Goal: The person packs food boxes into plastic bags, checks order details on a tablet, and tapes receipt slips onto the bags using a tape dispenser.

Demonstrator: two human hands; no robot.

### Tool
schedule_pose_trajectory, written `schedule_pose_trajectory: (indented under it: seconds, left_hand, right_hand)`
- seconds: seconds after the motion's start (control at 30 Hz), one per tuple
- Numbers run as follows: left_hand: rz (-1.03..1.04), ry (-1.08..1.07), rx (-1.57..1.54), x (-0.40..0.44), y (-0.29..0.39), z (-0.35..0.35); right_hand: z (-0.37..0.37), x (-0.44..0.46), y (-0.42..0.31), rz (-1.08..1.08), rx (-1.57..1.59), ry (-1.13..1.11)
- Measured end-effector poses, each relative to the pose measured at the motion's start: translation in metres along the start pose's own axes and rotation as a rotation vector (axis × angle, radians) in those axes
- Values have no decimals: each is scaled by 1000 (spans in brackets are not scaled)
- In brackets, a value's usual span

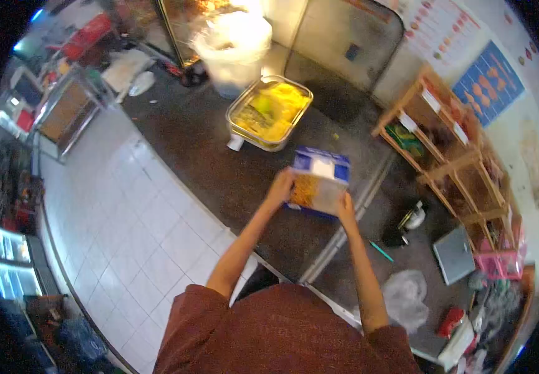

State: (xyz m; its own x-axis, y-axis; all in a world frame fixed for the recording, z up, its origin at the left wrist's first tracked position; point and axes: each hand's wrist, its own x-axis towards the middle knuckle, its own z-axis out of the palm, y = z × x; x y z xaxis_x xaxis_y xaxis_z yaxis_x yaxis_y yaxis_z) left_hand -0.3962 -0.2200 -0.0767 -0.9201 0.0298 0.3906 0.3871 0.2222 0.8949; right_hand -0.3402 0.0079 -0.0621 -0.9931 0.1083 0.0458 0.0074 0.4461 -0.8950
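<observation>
Above the dark counter, a blue box [320, 161] with a white patch and an orange-brown area is held between both hands. My left hand [282, 186] is closed on its left edge. On the opposite edge, my right hand [346, 207] grips near the lower corner. Whether the orange-brown area is a printed picture or contents, I cannot tell. Just beyond the box stands a rectangular metal tray [235, 111] with yellow food [287, 103] in it. Something green, blurred, lies over the middle of that food.
Behind the tray is a white bucket [232, 47]. A wooden shelf rack [450, 146] lines the right side. Nearer on the counter [219, 168] are a teal stick [381, 250], a clear plastic bag [405, 299] and a grey flat panel [454, 255]. White floor tiles [120, 230] lie left.
</observation>
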Motion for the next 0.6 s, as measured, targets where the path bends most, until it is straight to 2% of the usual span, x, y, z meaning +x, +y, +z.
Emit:
schedule_pose_trajectory:
  seconds: [0.03, 0.07, 0.1, 0.13, 0.17, 0.2, 0.23, 0.27, 0.33, 0.4, 0.43, 0.5, 0.6]
  left_hand:
    - [-331, -127, -175, -1, 6, -8]
    - [-284, -21, -98, -7, 10, -13]
    - [-333, -15, -147, -8, 24, -30]
    - [-324, 49, -125, -7, 35, -50]
    - [-305, 109, -93, -2, 41, -75]
    - [-293, 167, -29, 7, 41, -108]
    - [-283, 216, 33, 14, 39, -144]
    - [-284, 258, 76, 19, 37, -173]
    - [-188, 452, -43, 45, 2, -243]
    - [-288, 627, -191, 76, 29, -308]
    - [-282, 711, -235, 93, 34, -336]
    - [-192, 716, -168, 126, 27, -389]
    - [-137, 609, -201, 157, -8, -432]
  right_hand:
    - [6, -15, 3, -52, -121, 169]
    - [-2, -23, -15, 37, -65, 53]
    - [-9, -24, 4, 13, -60, -71]
    - [-13, -24, 27, 90, 2, -97]
    - [-16, -26, 28, 34, -129, -68]
    - [-5, -18, 110, 33, -200, 49]
    - [-23, -28, 59, 143, 79, 71]
    - [-28, -34, 66, 44, 12, 158]
    - [-38, -51, 2, 253, 420, 240]
    - [-27, -48, -55, 202, 404, 433]
    - [-20, -42, -71, 162, 410, 458]
    - [2, -26, -98, 78, 424, 506]
    - [109, 18, -205, 84, 289, 649]
